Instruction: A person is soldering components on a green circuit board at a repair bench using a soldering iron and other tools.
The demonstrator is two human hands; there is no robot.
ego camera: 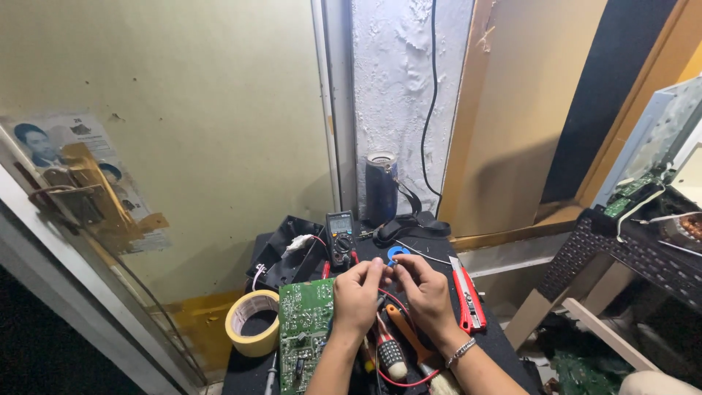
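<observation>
My left hand [357,296] and my right hand [424,292] meet over a small dark table [497,344], fingertips pinched together on a small part between them; I cannot tell what the part is. A red wire [387,298] runs down from the fingers. Just behind the fingertips lies a blue ring-shaped roll [397,253]. A green circuit board [303,322] lies under and left of my left wrist. A black multimeter [341,238] stands behind my hands. Screwdrivers with orange and striped handles [398,347] lie beneath my forearms.
A yellow tape roll [252,322] sits at the table's left edge. A red utility knife [468,296] lies to the right. A black tray [289,260], a blue cylinder [380,189] and a black cable [428,102] stand by the wall. Electronics chassis [651,190] at right.
</observation>
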